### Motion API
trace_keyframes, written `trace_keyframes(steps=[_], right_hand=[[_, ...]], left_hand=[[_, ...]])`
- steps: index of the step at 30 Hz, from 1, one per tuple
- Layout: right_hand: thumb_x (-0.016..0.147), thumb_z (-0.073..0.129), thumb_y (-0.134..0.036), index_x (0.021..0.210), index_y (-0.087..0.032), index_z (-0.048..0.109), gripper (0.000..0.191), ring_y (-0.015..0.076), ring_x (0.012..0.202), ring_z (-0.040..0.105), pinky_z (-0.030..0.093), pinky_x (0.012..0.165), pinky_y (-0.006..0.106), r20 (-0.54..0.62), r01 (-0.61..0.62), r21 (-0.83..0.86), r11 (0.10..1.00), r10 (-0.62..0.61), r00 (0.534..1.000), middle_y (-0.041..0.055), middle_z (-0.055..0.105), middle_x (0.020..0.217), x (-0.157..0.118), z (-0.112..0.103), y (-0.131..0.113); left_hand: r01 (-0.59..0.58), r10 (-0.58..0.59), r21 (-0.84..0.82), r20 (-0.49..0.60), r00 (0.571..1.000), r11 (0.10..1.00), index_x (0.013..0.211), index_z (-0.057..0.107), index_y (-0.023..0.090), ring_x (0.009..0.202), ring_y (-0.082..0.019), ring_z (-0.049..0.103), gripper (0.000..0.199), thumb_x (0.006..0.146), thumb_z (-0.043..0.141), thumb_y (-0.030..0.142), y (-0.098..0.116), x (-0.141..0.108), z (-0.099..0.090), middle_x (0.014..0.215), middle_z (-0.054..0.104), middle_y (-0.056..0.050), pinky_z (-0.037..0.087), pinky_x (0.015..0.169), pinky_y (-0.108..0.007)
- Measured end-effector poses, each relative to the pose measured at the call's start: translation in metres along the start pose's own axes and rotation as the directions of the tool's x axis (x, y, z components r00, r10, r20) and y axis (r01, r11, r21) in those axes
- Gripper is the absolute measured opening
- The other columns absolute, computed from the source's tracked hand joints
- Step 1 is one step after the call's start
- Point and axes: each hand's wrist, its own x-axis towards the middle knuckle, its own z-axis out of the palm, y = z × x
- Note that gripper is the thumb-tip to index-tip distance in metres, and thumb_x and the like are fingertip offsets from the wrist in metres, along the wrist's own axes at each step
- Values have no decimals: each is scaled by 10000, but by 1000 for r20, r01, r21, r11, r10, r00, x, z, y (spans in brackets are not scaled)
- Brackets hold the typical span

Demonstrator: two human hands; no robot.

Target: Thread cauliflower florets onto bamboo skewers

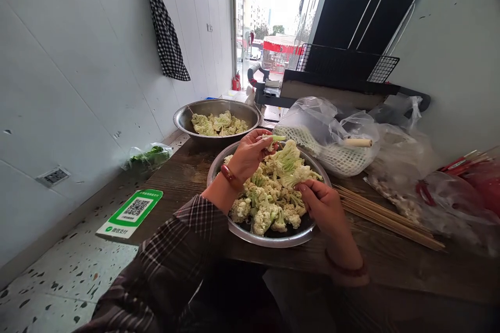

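A metal bowl [269, 242] full of cauliflower florets [263, 208] stands at the table's front. Above its left side, my left hand [250, 153] is closed on a small floret [276, 138] with a pale green stem. My right hand [320, 200], over the bowl's right side, pinches the edge of a larger cauliflower piece [289, 164]. That piece reaches up between the two hands, its branching stems showing. Behind, a second metal bowl [179, 117] holds more cauliflower, with thin sticks poking out of it.
Bamboo skewers [390, 216] lie on the dark wooden table [183, 169] at the right. Plastic bags [332, 135] crowd the back right, before a black grill rack [339, 65]. A green QR-code card [133, 210] lies on the left corner, near bagged greens [150, 156].
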Motion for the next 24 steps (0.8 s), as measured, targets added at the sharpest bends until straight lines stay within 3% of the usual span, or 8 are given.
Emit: trace_keyframes(steps=[11, 24], right_hand=[[846, 653, -487, 816, -147, 715, 347, 63, 417, 313, 241, 380, 196, 13, -11, 28, 1000, 11, 1000, -70, 410, 483, 2, -1, 5], [827, 663, -474, 769, -151, 692, 330, 66, 412, 302, 223, 396, 209, -12, 7, 46, 999, -6, 1000, -72, 411, 456, 0, -1, 5]], left_hand=[[-88, 81, 148, 47, 996, 985, 845, 639, 147, 724, -111, 656, 322, 671, 863, 299, -1, 2, -2, 741, 666, 6, 498, 687, -244], [-60, 41, 167, 116, 992, 984, 832, 686, 132, 658, -104, 621, 307, 653, 874, 295, 5, 2, -7, 719, 673, -6, 461, 670, -254]])
